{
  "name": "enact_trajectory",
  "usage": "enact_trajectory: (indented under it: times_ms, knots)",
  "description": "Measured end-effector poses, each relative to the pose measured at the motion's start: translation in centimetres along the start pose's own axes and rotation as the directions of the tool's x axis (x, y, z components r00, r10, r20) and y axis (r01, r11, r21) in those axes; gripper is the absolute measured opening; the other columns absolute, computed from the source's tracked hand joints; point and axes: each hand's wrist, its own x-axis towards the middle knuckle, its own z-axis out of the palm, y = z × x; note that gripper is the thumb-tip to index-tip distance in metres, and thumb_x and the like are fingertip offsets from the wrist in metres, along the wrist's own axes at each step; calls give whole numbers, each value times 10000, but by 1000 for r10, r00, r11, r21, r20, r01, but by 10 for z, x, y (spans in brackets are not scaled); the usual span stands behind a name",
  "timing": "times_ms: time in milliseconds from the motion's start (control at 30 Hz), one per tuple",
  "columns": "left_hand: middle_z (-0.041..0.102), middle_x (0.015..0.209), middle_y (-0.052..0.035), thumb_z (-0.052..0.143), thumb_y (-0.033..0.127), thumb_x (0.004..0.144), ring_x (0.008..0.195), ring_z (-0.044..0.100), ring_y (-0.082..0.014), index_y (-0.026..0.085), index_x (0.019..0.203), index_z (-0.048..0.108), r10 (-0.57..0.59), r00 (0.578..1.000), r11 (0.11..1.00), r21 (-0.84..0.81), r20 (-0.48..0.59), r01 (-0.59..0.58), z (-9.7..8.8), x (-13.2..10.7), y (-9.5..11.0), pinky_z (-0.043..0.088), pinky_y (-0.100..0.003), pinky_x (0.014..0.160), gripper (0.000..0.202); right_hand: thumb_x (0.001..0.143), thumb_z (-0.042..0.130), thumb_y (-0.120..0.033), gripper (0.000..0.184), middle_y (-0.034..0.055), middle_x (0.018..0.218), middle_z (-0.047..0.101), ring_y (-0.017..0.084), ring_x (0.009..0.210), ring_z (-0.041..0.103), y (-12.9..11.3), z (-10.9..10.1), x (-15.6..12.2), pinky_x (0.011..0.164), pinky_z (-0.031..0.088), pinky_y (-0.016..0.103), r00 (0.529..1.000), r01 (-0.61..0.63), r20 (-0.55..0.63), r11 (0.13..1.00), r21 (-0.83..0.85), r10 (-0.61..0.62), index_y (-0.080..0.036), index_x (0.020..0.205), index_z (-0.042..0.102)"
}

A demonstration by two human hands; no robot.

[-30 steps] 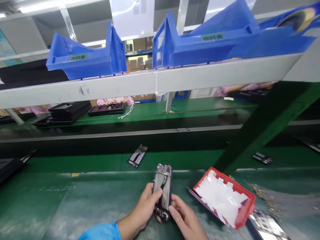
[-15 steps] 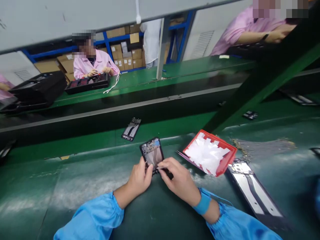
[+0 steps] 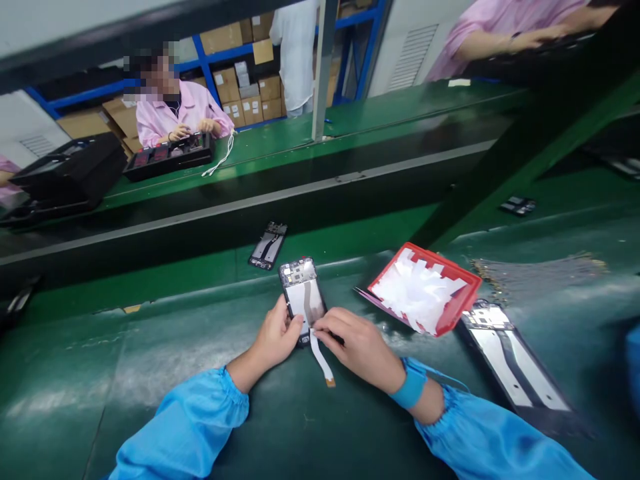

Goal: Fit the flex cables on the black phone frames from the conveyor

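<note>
In the head view, you hold the phone frame (image 3: 301,298) squarer to you than half a second ago, and a white strip (image 3: 321,358) now trails from its lower end over the green mat (image 3: 150,360). Print on the cartons (image 3: 226,83) behind is too small to read. Your left hand (image 3: 275,339) curls round the frame's lower left edge, thumb on its face. Your right hand (image 3: 359,348) pinches the strip's top at the frame's lower right. The red tray (image 3: 463,308) lies just right of them.

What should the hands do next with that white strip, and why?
Probably pull the white strip fully free with the right hand while the left hand steadies the phone frame; it hangs loose, and the red tray holds similar white scraps.
</note>
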Motion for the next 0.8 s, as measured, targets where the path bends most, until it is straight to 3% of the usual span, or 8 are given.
enact_trajectory:
  times_ms: [100,267,400,533,600,700,800]
  knots:
    - [702,973,-46,542,313,980,776,626,-166,160,1346,545,31,999,999,36,43,-33,-1,-1,2,519,-276,756,397,1071,521,-161,180,63,899,674,236,862,640,-3,-2,1,758,552,374,1000,22,4,999,-30,-22,-210,946,641]
    - [718,1061,-72,523,293,986,923,679,-197,157,1352,525,41,998,998,-59,49,-38,-1,0,5,539,-322,912,391,1052,563,-175,86,76,977,677,248,903,638,-6,-4,1,789,563,385,997,61,53,996,-65,-58,-205,1061,643]
    - [720,959,-59,543,323,979,962,689,-221,157,1331,540,18,998,999,-41,61,-16,-1,0,7,546,-342,937,390,1067,528,-164,158,62,899,651,237,837,616,-7,1,-1,747,534,364,995,92,44,987,-129,-87,-209,958,632]
    - [728,1028,-78,567,373,973,996,697,-232,167,1340,541,0,998,999,-47,55,2,-1,0,7,563,-337,923,421,1078,469,-182,207,63,873,632,233,808,595,-11,-4,5,728,503,356,995,84,68,981,-174,-73,-205,928,609]
    - [723,1092,-96,573,386,968,1034,693,-239,168,1357,528,-2,1000,999,-32,14,3,-1,0,6,565,-348,944,448,1071,441,-183,222,62,846,627,233,784,594,-8,-19,8,724,488,357,998,57,43,969,-241,-48,-201,916,599]
    - [707,1165,-118,590,388,951,1123,673,-261,163,1353,522,-1,998,1000,-4,-66,1,1,1,3,555,-371,993,465,1032,468,-199,184,61,814,648,235,763,622,8,-59,3,715,470,348,987,-118,-148,903,-414,61,-200,905,602]
    - [696,1192,-126,592,362,941,1182,656,-273,159,1328,527,5,998,999,-50,-60,-8,4,2,2,546,-381,1024,442,946,531,-221,123,63,738,644,243,678,607,33,-104,-7,611,420,330,922,-373,-326,700,-609,208,-203,857,614]
